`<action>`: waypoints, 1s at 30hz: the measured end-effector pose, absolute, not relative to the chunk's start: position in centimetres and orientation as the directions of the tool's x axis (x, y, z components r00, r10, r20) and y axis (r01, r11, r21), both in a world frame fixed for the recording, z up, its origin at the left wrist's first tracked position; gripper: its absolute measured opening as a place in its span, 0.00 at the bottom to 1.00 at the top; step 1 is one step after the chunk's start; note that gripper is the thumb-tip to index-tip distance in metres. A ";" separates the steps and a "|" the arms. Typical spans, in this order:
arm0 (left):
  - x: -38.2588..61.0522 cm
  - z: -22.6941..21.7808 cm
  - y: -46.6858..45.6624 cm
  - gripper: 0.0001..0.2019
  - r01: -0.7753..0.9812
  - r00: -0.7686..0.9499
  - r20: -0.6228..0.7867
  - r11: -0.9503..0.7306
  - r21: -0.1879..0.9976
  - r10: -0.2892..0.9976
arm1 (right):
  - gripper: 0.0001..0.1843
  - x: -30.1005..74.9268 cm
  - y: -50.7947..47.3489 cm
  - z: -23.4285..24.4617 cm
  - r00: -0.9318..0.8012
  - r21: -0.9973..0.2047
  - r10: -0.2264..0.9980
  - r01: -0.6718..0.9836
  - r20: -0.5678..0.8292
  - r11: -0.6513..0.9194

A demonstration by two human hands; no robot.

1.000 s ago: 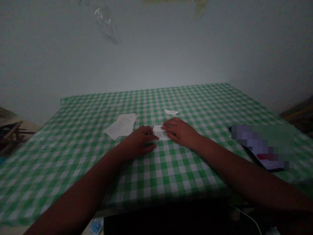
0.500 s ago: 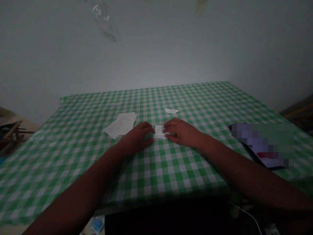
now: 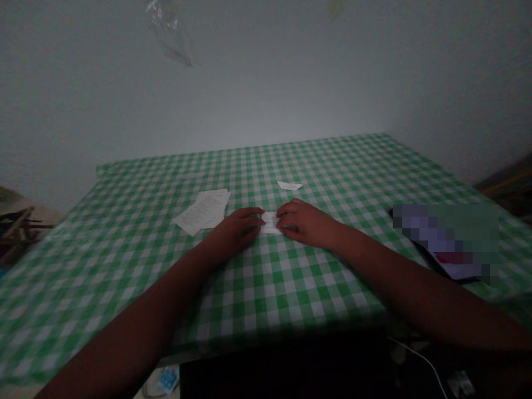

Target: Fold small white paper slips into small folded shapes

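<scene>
A small folded piece of paper (image 3: 270,223) with lines of print lies on the checked tablecloth between my two hands. My left hand (image 3: 241,228) has its fingertips and thumb at the left edge of it, fingers bent. From the other side, my right hand (image 3: 305,223) covers the right end of the paper with curled fingers and holds it down. Just beyond my hands sits another small folded paper (image 3: 290,186), boat-like in outline. Left of my left hand, several printed sheets (image 3: 204,211) lie in a loose, fanned pile.
A green and white checked cloth (image 3: 266,299) covers the table. On the right lies a dark-edged tablet or phone (image 3: 453,269), its screen partly blurred out. Behind the table stands a pale wall (image 3: 266,83) with clear plastic (image 3: 168,33) on it. A white cable (image 3: 419,357) hangs below the front edge.
My left fingers have shifted slightly onto the left edge of the folded paper. My right hand keeps nearly the same place on it. The whole view has tilted a little.
</scene>
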State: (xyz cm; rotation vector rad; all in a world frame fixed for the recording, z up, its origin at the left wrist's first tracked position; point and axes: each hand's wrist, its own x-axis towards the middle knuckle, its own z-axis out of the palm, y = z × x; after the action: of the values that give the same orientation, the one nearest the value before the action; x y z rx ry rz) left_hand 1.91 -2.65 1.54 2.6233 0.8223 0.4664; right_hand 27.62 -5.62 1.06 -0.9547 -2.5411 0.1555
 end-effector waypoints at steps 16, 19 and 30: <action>1.9 1.1 -2.2 0.11 0.455 0.773 0.228 -0.768 0.451 0.592 | 0.09 27.7 -6.0 1.0 -0.641 -0.303 0.698 0.629 0.318 0.716; 2.0 1.0 -2.3 0.11 0.455 0.771 0.227 -0.765 0.456 0.594 | 0.10 27.6 -6.1 0.9 -0.628 -0.317 0.715 0.641 0.308 0.699; 2.3 0.6 -2.4 0.11 0.496 0.741 0.247 -0.757 0.425 0.625 | 0.11 26.8 -8.1 2.6 -0.636 -0.401 0.757 0.660 0.151 0.635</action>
State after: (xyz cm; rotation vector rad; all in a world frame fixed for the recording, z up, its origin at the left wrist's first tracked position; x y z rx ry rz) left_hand 2.31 -2.43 0.59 2.6095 0.8688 0.5421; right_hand 26.81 -8.13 2.59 -1.1391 -2.5529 0.4476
